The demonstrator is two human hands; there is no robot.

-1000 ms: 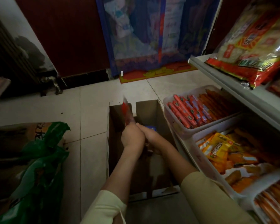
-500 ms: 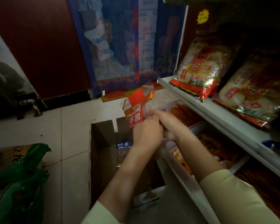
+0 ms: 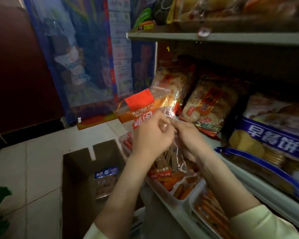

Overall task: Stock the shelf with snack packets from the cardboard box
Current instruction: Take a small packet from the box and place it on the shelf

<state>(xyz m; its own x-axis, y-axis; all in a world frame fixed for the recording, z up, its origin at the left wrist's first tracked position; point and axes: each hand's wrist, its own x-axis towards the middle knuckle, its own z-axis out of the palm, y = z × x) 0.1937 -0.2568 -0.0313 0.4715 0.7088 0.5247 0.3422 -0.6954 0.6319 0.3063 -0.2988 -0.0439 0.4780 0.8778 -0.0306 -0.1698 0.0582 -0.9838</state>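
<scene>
You had lifted the clear snack packet point(image 3: 145, 107) out of the cardboard box point(image 3: 79, 169) up to shelf point(image 3: 248, 185) height; your left hand point(image 3: 150, 137) and right hand point(image 3: 188, 138) both pinched it closed-fingered. At least one blue-labelled packet point(image 3: 106, 176) remained in the box, so stocking wasn't finished.

There are two hands point(image 3: 151, 135), one held snack packet point(image 3: 141, 105), one open cardboard box point(image 3: 79, 169) with one blue-labelled packet point(image 3: 106, 176) showing inside, two rice cracker bags point(image 3: 212, 107) and one blue biscuit bag point(image 3: 273, 135) on the shelf point(image 3: 266, 195).
</scene>
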